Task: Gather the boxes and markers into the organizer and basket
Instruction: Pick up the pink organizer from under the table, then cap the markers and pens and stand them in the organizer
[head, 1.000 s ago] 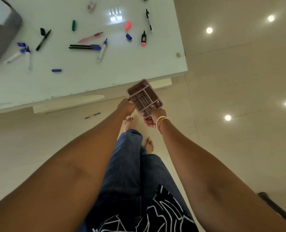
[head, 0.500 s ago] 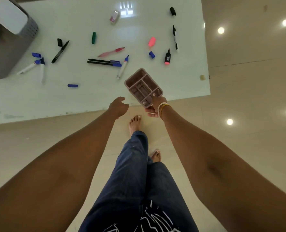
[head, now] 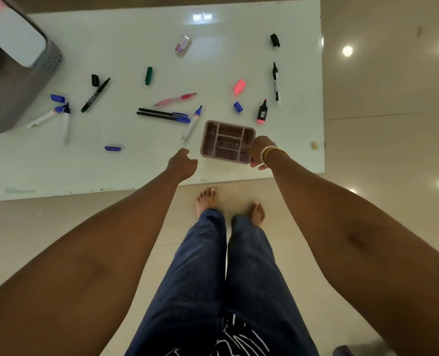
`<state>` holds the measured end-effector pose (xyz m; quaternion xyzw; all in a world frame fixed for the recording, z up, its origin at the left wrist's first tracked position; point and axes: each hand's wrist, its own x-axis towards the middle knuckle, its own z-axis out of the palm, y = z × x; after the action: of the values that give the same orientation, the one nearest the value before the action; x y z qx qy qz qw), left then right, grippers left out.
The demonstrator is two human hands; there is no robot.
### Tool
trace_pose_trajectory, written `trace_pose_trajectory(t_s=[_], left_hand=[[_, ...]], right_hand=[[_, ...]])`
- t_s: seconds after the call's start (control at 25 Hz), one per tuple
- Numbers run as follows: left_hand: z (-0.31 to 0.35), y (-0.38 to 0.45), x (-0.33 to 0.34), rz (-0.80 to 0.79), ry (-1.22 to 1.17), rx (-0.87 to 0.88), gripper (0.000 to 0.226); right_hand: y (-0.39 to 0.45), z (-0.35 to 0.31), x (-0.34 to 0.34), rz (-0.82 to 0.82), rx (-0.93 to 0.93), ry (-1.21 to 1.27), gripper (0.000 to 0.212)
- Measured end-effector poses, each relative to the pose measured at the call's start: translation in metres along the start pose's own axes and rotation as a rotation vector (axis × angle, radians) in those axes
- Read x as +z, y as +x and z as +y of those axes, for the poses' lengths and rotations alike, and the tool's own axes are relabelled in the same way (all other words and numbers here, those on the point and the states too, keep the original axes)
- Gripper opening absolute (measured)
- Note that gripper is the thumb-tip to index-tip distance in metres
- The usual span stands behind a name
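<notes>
One grey basket (head: 43, 60) stands at the far left of the bench (head: 136, 170). Loose items scattered across the bench include two white markers with blue caps (head: 65, 119), one black marker (head: 95, 95), one green cap (head: 148, 76) and one pink pen (head: 175, 99). Left hand (head: 183, 164): fingers loosely curled, holding nothing, over the near bench edge. One pink organizer (head: 227, 141), compartments unfilled, is gripped at its right end by the right hand (head: 260, 152).

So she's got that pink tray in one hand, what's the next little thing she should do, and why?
Probably set the pink compartmented plastic organizer flat on the white glossy table. The right hand grips its edge over the tabletop, its compartments look empty, and the left hand holds nothing. Once it rests there, both hands could collect pens, starting with the nearby white blue-tipped marker.
</notes>
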<state>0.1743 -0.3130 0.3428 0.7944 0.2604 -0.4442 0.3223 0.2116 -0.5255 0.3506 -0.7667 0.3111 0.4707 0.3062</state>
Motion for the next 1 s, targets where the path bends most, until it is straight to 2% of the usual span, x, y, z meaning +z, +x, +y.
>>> trace_pose_trajectory(t_s=[0.12,0.2,0.32,0.48,0.6,0.72,0.88,1.0], left_hand=[[0.030,-0.009,0.005,0.065,-0.105,0.012,0.043],[0.056,-0.014,0.008,0.179,-0.142,0.057,0.033],[0.091,-0.007,0.011,0.386,-0.108,0.176,0.026],[0.136,0.037,0.014,0.497,-0.191,0.275,0.023],[0.162,0.082,0.016,0.500,-0.218,0.282,0.024],[0.181,0.120,0.020,0.439,-0.199,0.277,0.024],[0.188,0.156,0.034,0.335,-0.041,0.407,0.035],[0.189,0.165,0.046,0.431,0.058,0.459,0.028]], right_hand=[[-0.003,0.000,-0.017,-0.032,-0.012,-0.033,0.027],[0.006,0.000,-0.031,-0.006,-0.031,-0.018,0.029],[0.029,-0.007,-0.050,0.106,-0.070,0.014,0.035],[0.053,-0.019,-0.060,0.248,-0.101,0.026,0.043],[0.085,-0.018,-0.049,0.278,-0.094,0.048,0.048],[0.110,-0.018,-0.031,0.405,-0.115,0.045,0.051],[0.127,-0.013,-0.011,0.568,-0.167,0.015,0.043],[0.134,-0.011,-0.007,0.588,-0.185,-0.023,0.039]])
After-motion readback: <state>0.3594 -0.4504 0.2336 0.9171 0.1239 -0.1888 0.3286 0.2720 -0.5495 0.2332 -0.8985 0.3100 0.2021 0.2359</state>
